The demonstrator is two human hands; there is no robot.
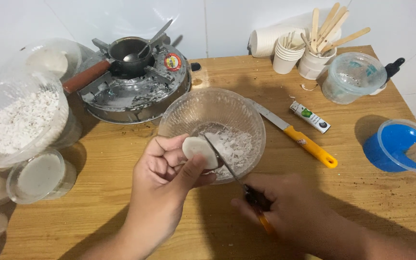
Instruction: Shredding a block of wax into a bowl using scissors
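pinching white wax block (199, 150) in left hand (162, 185) grip — knife (227, 166) blade touching.

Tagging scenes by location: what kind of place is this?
Probably a small home craft bench, perhaps for candle or soap making. On the wooden table sits a small stove with a melting pot, tubs of white flakes, and the hands shave a white block with a knife into a bowl.

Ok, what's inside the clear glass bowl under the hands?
The glass bowl holds white shavings. The white block in the left hand covers part of its bottom.
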